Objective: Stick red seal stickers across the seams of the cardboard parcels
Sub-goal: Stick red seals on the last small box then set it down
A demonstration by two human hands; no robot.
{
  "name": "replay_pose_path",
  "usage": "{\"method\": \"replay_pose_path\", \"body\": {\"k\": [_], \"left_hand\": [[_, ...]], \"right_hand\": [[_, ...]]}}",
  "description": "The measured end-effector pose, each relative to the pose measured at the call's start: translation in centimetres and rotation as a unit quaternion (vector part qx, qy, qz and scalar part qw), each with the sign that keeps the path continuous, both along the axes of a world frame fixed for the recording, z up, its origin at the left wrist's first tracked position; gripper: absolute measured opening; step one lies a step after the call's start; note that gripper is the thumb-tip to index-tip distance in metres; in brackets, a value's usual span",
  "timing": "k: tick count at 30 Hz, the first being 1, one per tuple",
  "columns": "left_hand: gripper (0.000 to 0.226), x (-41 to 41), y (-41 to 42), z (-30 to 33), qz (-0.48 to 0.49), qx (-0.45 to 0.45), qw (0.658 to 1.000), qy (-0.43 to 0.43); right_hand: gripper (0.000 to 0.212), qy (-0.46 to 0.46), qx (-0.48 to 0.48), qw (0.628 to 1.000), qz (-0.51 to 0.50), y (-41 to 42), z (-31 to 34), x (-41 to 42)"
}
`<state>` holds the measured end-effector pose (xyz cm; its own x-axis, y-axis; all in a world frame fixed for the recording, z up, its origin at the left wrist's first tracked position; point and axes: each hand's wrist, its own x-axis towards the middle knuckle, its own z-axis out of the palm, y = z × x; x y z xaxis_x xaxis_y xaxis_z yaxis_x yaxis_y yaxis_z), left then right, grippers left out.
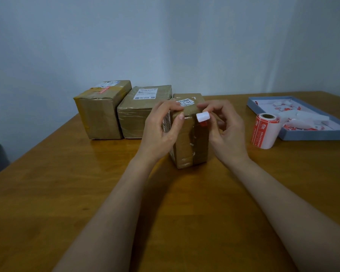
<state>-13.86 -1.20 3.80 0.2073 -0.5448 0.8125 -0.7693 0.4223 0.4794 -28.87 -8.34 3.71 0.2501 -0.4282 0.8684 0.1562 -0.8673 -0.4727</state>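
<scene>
while your left hand (pixel 161 130) grips the small upright brown cardboard parcel (pixel 188 138) at table centre, your right hand (pixel 224 130) pinches a half-peeled red seal sticker (pixel 203 119); only the far-left taped cardboard box (pixel 100 112) looks sealed.

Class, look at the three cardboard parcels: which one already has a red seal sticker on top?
The far-left parcel: a red seal sticker lies across its top seam. The middle parcel and the held parcel show none there.

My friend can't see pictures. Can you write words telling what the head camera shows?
A left hand steadies a small upright cardboard parcel on a wooden table while the right hand pinches a curled red seal sticker at its top edge. Two more parcels stand behind; a sticker roll sits right.
</scene>
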Motion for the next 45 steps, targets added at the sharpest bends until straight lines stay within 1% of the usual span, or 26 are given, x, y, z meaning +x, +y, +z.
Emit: {"method": "replay_pose_path", "body": {"k": [4,7,11,13,17,19,21,22,24,25,27,29,31,33,37,41,45], "left_hand": [[0.021,0.1,0.0,-0.1,0.0,0.003,1.0,0.006],[0.027,0.1,0.0,-0.2,-0.009,0.004,1.0,0.004],[0.029,0.3,0.2,-0.2,-0.008,0.013,1.0,0.001],[0.028,0.3,0.1,-0.1,0.003,0.014,1.0,-0.005],[0.023,0.2,-0.1,0.1,0.047,0.001,0.999,-0.014],[0.021,0.2,-0.1,0.2,0.074,-0.028,0.997,0.009],[0.021,0.4,0.0,0.4,0.097,-0.053,0.992,0.067],[0.022,0.5,0.1,0.5,0.11,-0.06,0.987,0.104],[0.024,0.8,0.2,0.6,0.141,-0.068,0.973,0.168],[0.024,0.9,0.2,0.6,0.157,-0.068,0.967,0.191],[0.022,1.0,0.4,0.7,0.179,-0.053,0.958,0.22],[0.018,0.9,0.5,0.6,0.197,-0.028,0.95,0.239],[0.014,0.8,0.5,0.5,0.206,-0.009,0.945,0.252],[0.011,0.7,0.5,0.4,0.206,0.004,0.946,0.252],[0.014,0.5,0.4,0.4,0.199,0.021,0.953,0.226],[0.019,0.2,0.6,0.9,0.162,0.043,0.96,0.225],[0.018,-0.2,0.9,1.4,0.131,0.065,0.962,0.231]], "right_hand": [[0.012,-0.012,0.038,0.999,0.011,0.3,0.2,-0.1],[0.011,-0.029,0.074,0.997,0.015,0.4,0.3,-0.2],[0.022,-0.034,0.132,0.99,-0.021,-0.2,0.1,-0.6],[0.029,0.003,0.177,0.983,-0.043,-0.8,-0.4,-0.8],[0.038,0.122,0.248,0.957,-0.084,-1.4,-1.1,-1.1],[0.043,0.162,0.265,0.947,-0.083,-1.4,-1.3,-1.0],[0.046,0.193,0.285,0.935,-0.082,-1.4,-1.3,-1.0],[0.047,0.2,0.297,0.93,-0.078,-1.4,-1.2,-1.0],[0.046,0.185,0.314,0.93,-0.051,-1.4,-0.9,-1.0],[0.046,0.174,0.309,0.934,-0.043,-1.3,-0.7,-1.0],[0.046,0.166,0.278,0.945,-0.058,-1.0,-0.4,-1.0],[0.045,0.154,0.254,0.951,-0.083,-0.9,-0.1,-1.1],[0.045,0.134,0.244,0.957,-0.087,-1.0,0.1,-1.4],[0.045,0.126,0.24,0.958,-0.092,-1.2,0.2,-1.6],[0.04,0.133,0.241,0.955,-0.113,-1.3,0.4,-1.8],[0.034,0.113,0.257,0.952,-0.121,-1.9,0.5,-2.0],[0.033,0.117,0.255,0.953,-0.116,-2.0,0.5,-1.9]]}}
